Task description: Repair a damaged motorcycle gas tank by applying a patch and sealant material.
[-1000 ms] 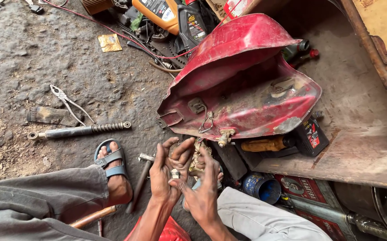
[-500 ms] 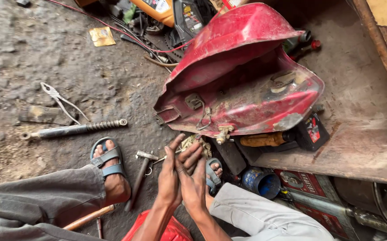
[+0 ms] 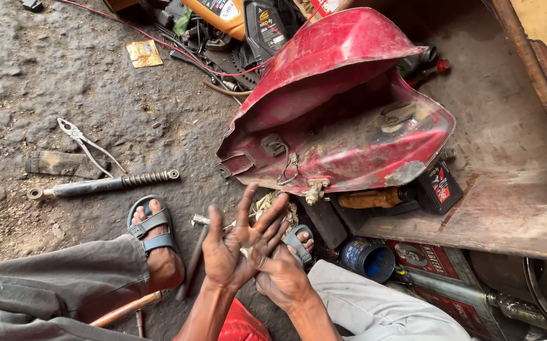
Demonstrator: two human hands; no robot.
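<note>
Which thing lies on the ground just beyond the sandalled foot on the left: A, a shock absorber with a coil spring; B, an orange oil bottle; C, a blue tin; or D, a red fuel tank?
A: the shock absorber lies flat on the ground right above the sandalled foot, with the pliers beyond it.

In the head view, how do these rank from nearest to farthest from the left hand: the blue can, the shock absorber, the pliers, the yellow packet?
From the left hand:
1. Blue can, to its right, beside the knee.
2. Shock absorber, to its left, lying on the ground.
3. Pliers, farther left, above the shock absorber.
4. Yellow packet, far up, near the top.
</note>
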